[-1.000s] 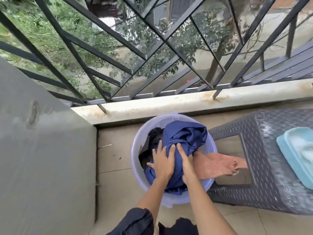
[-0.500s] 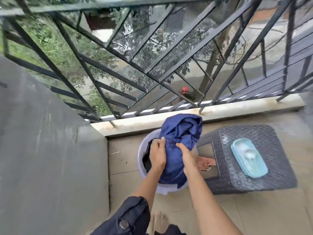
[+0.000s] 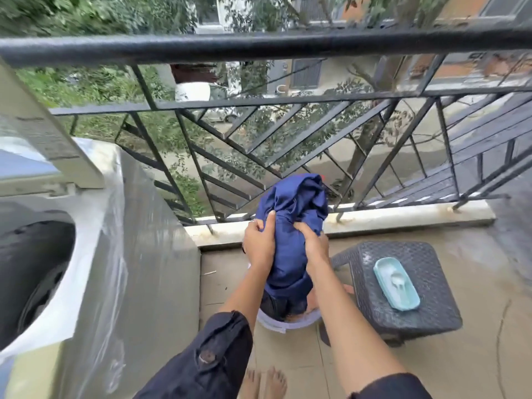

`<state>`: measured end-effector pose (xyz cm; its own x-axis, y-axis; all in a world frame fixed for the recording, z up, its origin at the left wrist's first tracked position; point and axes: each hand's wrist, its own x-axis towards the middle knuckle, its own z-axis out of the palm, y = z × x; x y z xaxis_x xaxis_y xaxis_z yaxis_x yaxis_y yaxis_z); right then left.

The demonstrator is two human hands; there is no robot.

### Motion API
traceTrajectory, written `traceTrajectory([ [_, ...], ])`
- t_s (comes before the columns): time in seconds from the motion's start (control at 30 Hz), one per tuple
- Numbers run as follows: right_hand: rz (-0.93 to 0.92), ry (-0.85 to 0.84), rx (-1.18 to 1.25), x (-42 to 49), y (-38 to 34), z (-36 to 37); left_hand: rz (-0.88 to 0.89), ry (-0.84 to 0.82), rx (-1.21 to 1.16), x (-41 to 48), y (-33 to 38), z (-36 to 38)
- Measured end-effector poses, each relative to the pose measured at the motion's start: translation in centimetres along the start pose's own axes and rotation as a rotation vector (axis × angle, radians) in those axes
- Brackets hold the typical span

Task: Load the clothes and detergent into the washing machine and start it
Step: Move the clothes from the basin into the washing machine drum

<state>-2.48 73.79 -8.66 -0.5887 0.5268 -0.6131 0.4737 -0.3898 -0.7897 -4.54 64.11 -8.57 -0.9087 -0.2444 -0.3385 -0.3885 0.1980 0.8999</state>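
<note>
Right, railing (image 3: 259, 47) spans the whole top of frame. Washing machine (image 3: 95, 254) fills the left edge, lid (image 3: 43, 133) up at upper left, drum mouth (image 3: 28, 269) open and dark at lower left. Dark woven-pattern stool (image 3: 431, 269) sits right of centre on the floor tiles.

Your blue clothes bundle (image 3: 290, 220) is at centre frame, in front of the railing's base. Its lower end hangs down to the pale tub (image 3: 276, 323) below, which your forearms mostly hide. Dark cloth shows in the tub. Tub sits between machine and stool, just beside the stool.

Teal tray (image 3: 403, 300) lies on the stool top, something white in it, too blurred to call.

Your left hand (image 3: 259, 243) grips the bundle's left side, fingers curled into the fabric. Your right hand (image 3: 315, 246) grips the right side the same way, thumb on top.
</note>
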Motion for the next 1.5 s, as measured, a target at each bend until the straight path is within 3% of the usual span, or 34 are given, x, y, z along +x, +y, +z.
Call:
traceTrajectory([
  [0.43,-0.157,-0.150,-0.109,-9.5,-4.9,9.5,0.027,0.177,-0.096,1.0,6.6,-12.3],
  [0.83,-0.267,-0.269,-0.158,-24.1,-3.0,26.6,0.146,0.275,-0.141,4.5,9.9,-34.7],
  [0.97,-0.333,-0.293,-0.137,-28.4,-1.7,31.8,0.119,0.340,-0.180,5.3,9.8,-41.3],
  [1.17,-0.293,-0.379,-0.049,-32.6,1.8,37.9,0.115,0.394,-0.189,6.8,7.9,-48.9],
  [1.5,-0.223,-0.447,-0.213,-33.5,7.4,42.5,0.033,0.389,-0.127,9.4,1.7,-55.2],
])
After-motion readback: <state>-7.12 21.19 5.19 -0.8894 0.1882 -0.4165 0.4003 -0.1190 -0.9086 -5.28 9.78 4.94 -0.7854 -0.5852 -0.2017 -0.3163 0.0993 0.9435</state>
